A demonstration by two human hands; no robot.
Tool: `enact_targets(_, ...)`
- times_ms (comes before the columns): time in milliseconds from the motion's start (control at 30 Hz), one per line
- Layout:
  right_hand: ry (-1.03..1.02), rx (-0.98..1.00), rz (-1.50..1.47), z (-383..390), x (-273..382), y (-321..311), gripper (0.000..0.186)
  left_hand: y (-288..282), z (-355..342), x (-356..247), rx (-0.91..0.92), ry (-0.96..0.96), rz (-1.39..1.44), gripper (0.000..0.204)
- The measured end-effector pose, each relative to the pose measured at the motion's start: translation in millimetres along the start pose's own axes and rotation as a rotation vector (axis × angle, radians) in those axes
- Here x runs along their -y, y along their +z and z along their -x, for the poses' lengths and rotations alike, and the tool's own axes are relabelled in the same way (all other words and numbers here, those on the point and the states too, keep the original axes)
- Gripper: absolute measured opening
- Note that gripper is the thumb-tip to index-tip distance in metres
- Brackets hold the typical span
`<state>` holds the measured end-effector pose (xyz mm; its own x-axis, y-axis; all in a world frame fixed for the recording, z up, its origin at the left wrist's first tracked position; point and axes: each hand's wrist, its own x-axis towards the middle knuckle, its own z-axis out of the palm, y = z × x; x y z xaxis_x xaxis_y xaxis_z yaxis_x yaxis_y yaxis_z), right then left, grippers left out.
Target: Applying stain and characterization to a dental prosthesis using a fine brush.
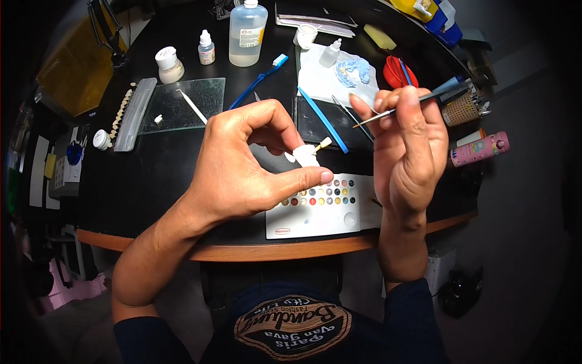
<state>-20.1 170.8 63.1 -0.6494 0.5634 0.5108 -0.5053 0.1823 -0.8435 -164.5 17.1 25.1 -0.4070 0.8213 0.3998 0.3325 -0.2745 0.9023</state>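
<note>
My left hand is closed, pinching a small white plaster-like dental piece between thumb and fingers. A cream, tooth-coloured tip sticks out from this piece toward the right. In my right hand a fine paintbrush is gripped like a pen, its thin tip pointing left, apart from the white piece. Beneath the left hand lies a white palette with rows of small wells of coloured paste, partly covered by the thumb.
A glass slab carries a white stick. Behind stand a jar, a dropper bottle and a large bottle. Blue dental models rest on a tissue at the back right, near a pink bottle.
</note>
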Motion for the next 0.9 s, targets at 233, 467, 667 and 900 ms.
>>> enact_targets(233, 0.140, -0.013, -0.168, 1.9, -13.2, 15.6, 0.021, 3.2, 0.8, 1.2, 0.008, -0.018, 0.076, 0.037)
enact_targets(467, 0.093, 0.031, -0.121, 3.3, -19.9, 13.5, 0.020, 5.8, 0.1, 4.9, 0.025, 0.001, 0.134, 0.036)
enact_targets(667, 0.079, 0.037, -0.149, 5.3, -22.7, 13.5, 0.020, 5.1, 0.6, 6.4, 0.017, 0.030, 0.115, 0.037)
enact_targets(900, 0.035, 0.006, -0.106, 6.8, -24.4, 12.5, 0.020, 9.5, -1.2, 11.7, -0.042, 0.119, 0.107, 0.038)
